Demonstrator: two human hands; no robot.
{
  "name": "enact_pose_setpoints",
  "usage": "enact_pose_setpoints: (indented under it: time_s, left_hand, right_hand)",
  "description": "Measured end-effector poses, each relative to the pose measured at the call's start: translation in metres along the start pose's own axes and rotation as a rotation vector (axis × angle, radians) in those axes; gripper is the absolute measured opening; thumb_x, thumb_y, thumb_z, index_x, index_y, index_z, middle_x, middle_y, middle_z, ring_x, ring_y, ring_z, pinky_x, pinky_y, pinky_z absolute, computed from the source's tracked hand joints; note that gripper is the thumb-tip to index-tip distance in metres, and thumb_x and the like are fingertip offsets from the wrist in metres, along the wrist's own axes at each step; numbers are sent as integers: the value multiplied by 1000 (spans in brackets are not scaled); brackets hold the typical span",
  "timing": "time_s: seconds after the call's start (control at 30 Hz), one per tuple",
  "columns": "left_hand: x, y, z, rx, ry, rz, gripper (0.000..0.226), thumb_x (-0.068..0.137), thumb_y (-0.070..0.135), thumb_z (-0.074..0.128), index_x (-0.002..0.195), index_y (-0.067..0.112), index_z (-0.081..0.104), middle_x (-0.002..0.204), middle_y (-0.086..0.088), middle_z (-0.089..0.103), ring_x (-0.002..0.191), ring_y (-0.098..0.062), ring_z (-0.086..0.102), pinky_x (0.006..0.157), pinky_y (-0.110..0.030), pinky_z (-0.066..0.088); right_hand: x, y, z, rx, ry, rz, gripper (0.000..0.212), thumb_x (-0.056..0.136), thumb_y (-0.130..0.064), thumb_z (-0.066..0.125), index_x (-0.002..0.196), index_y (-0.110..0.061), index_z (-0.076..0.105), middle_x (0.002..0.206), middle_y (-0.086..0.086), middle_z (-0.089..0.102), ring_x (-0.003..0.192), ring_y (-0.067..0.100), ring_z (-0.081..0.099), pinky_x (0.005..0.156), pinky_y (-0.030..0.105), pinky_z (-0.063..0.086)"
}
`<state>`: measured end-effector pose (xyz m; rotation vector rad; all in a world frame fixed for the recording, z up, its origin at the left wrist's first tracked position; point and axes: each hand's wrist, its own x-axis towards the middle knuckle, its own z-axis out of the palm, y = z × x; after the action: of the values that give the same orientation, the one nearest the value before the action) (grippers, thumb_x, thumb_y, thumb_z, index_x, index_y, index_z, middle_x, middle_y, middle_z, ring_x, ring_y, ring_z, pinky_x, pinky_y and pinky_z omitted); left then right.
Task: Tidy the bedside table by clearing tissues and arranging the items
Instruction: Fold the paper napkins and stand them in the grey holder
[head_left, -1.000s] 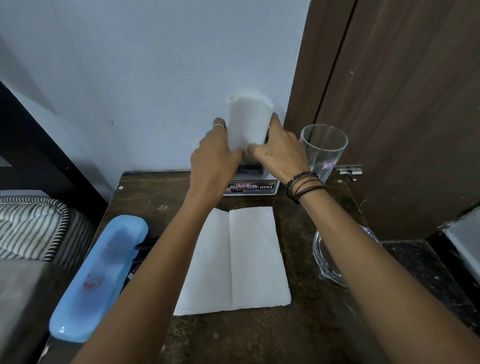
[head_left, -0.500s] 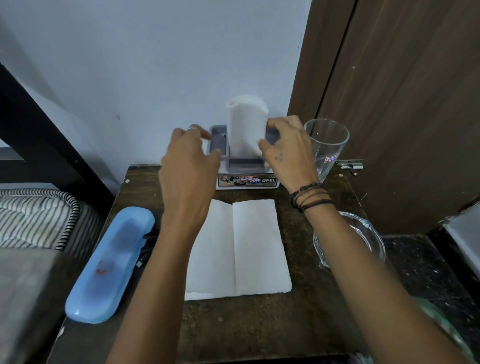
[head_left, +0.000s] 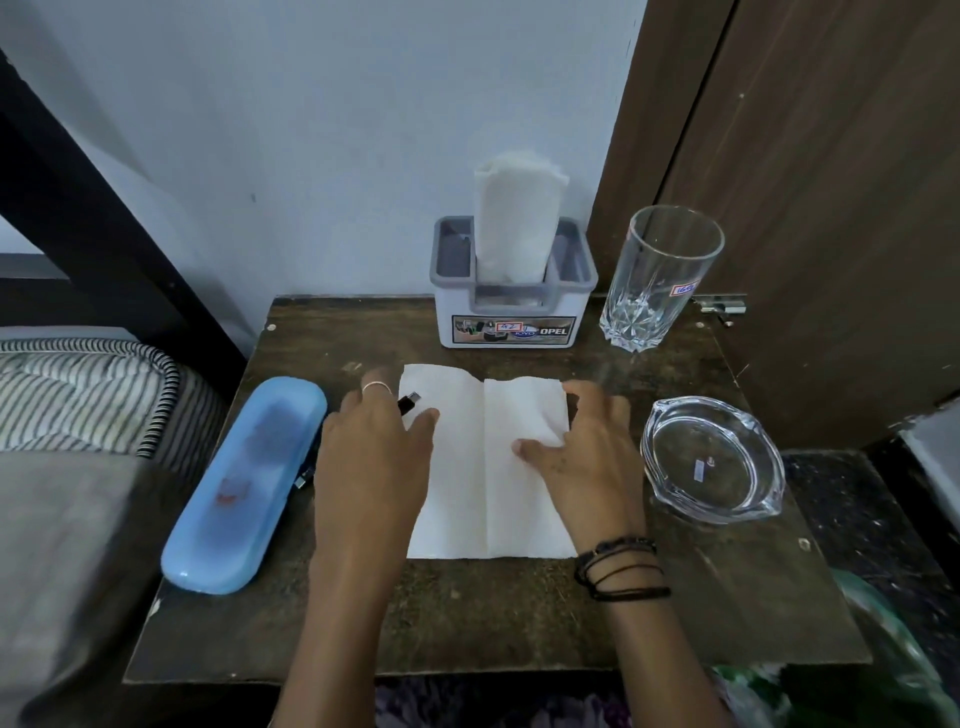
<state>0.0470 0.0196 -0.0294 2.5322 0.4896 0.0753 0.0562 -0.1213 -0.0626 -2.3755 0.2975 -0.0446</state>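
Resting on the flat tissue (head_left: 488, 467) at the middle of the table (head_left: 727, 597), our left hand (head_left: 374, 462) covers its left edge with loose fingers, while our right hand (head_left: 582, 457) pinches the far right corner, crumpling it. We see its long axis and centre crease running away from us toward the tissue holder (head_left: 511, 296).

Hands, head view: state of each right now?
Left hand: open, fingers relaxed over the left edge of the flat tissue, gripping nothing.
Right hand: pinching the tissue's right side, which is crumpled there.
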Motion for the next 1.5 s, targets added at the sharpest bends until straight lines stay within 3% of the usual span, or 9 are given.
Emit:
enact_pose_setpoints:
  time_s: [0.13, 0.27, 0.37, 0.57, 0.87, 1.1, 1.2, 1.3, 1.5]
  left_hand:
    - [2, -3, -16, -155, 173, 89, 13, 89, 21, 56, 88, 11, 64, 90, -9, 67, 85, -29, 61, 73, -36, 49]
    - [6, -13, -26, -135, -113, -90, 33, 89, 34, 54, 70, 11, 66, 66, -6, 69, 74, -30, 66, 79, -45, 54]
    - [4, -18, -21, 3, -351, -176, 42, 90, 41, 52, 76, 3, 62, 85, -16, 70, 90, -36, 64, 89, -45, 50]
    - [3, -9, -3, 23, -334, -94, 45, 91, 41, 50, 121, 8, 41, 124, -14, 55, 111, -33, 53, 86, -38, 41]
    - [9, -4, 1, -729, -441, -177, 45, 89, 57, 41, 85, 23, 69, 83, 1, 72, 80, -16, 67, 75, -34, 52]
    - [7, -2, 34, -492, -507, 0, 17, 90, 14, 55, 103, 22, 62, 93, -6, 60, 89, -21, 58, 82, -40, 50]
    - [4, 4, 41, -622, -464, -121, 45, 83, 6, 64, 119, 21, 43, 99, -6, 54, 95, -24, 59, 83, -47, 54]
    - [3, 9, 44, -798, -432, -196, 62, 80, -2, 66, 129, 16, 32, 84, 1, 54, 75, -10, 58, 56, -23, 51]
    - [7, 7, 32, -936, -399, -100, 29, 87, 3, 58, 111, 19, 53, 83, 6, 65, 76, -4, 60, 57, -20, 43]
  right_hand:
    - [9, 4, -1, 148, -13, 64, 67, 69, -14, 79, 125, -16, 42, 108, -3, 25, 98, 28, 57, 84, 37, 49]
    - [11, 6, 0, 176, 28, 51, 66, 69, -12, 79, 124, -15, 43, 108, -3, 23, 97, 26, 56, 85, 35, 49]
    - [10, 7, 0, 169, 25, 36, 64, 69, -14, 79, 122, -16, 44, 109, -3, 24, 99, 26, 56, 85, 34, 48]
    - [9, 7, 2, 122, 35, 11, 63, 71, -16, 77, 125, -16, 44, 113, 1, 27, 104, 27, 52, 87, 30, 46]
    - [10, 6, -4, 199, 35, 36, 45, 84, -36, 64, 121, -16, 47, 113, 0, 35, 98, 21, 52, 81, 27, 42]
    - [14, 7, -20, 336, -105, 142, 45, 93, -53, 34, 100, -18, 62, 104, 4, 63, 101, 25, 58, 95, 46, 43]
    - [13, 7, -19, 365, -135, 147, 38, 92, -47, 44, 103, -16, 64, 104, 5, 67, 97, 26, 61, 92, 49, 46]
    - [15, 10, -17, 492, -214, 191, 30, 90, -26, 56, 119, -19, 57, 100, -3, 65, 88, 16, 62, 73, 36, 51]
    - [21, 19, -21, 640, -337, 146, 66, 79, -20, 71, 134, -26, 37, 115, -10, 60, 96, 2, 57, 73, 22, 45]
